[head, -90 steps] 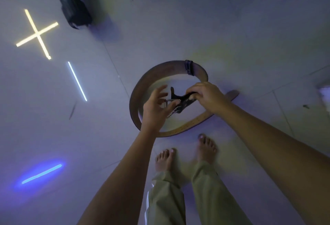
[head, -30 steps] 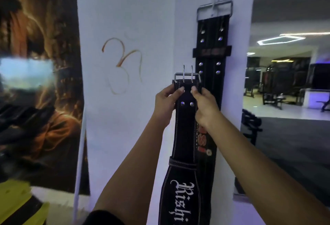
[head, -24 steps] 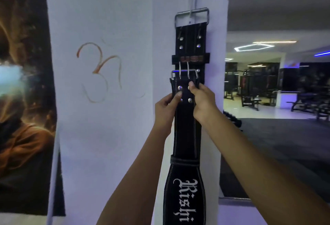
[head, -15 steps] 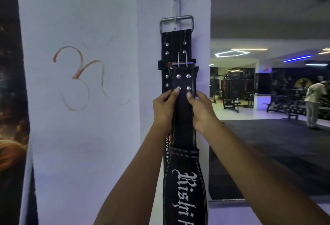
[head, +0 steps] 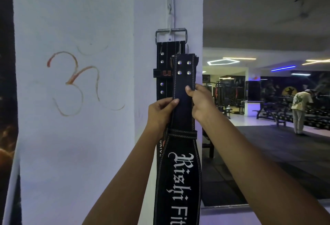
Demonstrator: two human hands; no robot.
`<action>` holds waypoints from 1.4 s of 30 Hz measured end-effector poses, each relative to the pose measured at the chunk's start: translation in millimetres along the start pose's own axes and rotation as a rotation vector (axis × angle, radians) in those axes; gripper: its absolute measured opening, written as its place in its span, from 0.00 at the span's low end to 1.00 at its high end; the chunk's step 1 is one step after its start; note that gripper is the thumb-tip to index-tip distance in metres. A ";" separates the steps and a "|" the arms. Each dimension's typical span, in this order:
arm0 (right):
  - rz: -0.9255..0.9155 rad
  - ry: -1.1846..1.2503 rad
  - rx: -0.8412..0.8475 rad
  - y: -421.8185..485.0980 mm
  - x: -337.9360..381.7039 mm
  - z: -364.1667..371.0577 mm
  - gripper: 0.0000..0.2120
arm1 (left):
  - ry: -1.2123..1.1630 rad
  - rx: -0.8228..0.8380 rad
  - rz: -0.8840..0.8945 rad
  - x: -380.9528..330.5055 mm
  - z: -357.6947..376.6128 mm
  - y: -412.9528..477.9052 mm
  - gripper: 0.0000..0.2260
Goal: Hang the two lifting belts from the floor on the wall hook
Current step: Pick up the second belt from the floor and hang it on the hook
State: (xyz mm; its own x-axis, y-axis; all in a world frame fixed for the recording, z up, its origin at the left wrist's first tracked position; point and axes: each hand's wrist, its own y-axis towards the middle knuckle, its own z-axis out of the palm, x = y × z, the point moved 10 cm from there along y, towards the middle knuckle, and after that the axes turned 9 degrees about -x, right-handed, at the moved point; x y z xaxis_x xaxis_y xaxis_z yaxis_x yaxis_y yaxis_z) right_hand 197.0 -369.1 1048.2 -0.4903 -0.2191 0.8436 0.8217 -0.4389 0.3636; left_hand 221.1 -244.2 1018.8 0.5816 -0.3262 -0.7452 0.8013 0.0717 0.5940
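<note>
One black studded lifting belt [head: 162,74] hangs flat against the white pillar, its metal buckle [head: 171,34] caught on the wall hook [head: 170,31]. In front of it I hold a second black belt [head: 180,171] with white lettering upright. My left hand [head: 159,116] pinches its left edge and my right hand [head: 200,102] pinches its right edge, just below the four rivets. This belt's top end reaches up to just under the hanging buckle; its own buckle is folded back out of sight.
The white pillar [head: 76,135] carries an orange drawn symbol [head: 75,82]. A dark poster edge [head: 7,117] lies far left. To the right the gym opens up, with benches, racks and a person [head: 300,112] standing in the distance.
I have raised the lettered belt higher up the pillar, close under the hanging belt's buckle. Its buckle prongs, visible before, are now hidden behind its top end.
</note>
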 end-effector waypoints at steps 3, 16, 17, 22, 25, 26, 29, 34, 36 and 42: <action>-0.025 0.022 -0.002 5.6 12.6 4.6 0.09 | 0.129 0.098 -0.048 17.1 -4.3 -14.5 0.09; -0.068 0.029 0.047 10.3 46.4 28.1 0.09 | 0.095 0.299 -0.316 49.6 -9.1 -37.3 0.10; -0.076 0.028 0.047 10.0 47.7 28.4 0.10 | 0.051 0.285 -0.310 43.2 -7.9 -32.9 0.09; -0.093 0.048 0.021 12.9 56.0 24.1 0.13 | 0.158 0.289 -0.331 64.4 -15.7 -44.0 0.14; -0.102 0.030 0.013 14.9 58.7 19.8 0.12 | 0.176 0.318 -0.423 90.1 -24.6 -59.1 0.16; -0.107 0.028 0.012 15.5 59.9 19.2 0.12 | 0.169 0.320 -0.423 90.3 -24.9 -58.6 0.15; -0.120 0.027 0.014 17.3 62.7 20.7 0.12 | 0.152 0.306 -0.379 77.5 -19.9 -45.9 0.11; -0.129 0.038 0.005 21.8 64.4 20.0 0.12 | 0.166 0.324 -0.399 93.1 -23.2 -51.0 0.14; -0.124 0.031 0.002 22.1 59.9 17.0 0.12 | 0.176 0.393 -0.458 110.2 -27.2 -62.4 0.13; -0.099 0.046 0.006 28.2 46.7 12.5 0.12 | 0.046 0.345 -0.369 80.4 -20.6 -25.9 0.23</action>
State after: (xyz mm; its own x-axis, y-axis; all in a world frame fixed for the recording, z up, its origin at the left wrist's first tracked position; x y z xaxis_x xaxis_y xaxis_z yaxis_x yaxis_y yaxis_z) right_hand 200.9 -380.9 1102.8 -0.5822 -0.2149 0.7842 0.7700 -0.4555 0.4468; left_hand 250.0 -252.8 937.2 0.2800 -0.2282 -0.9325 0.8662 -0.3587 0.3479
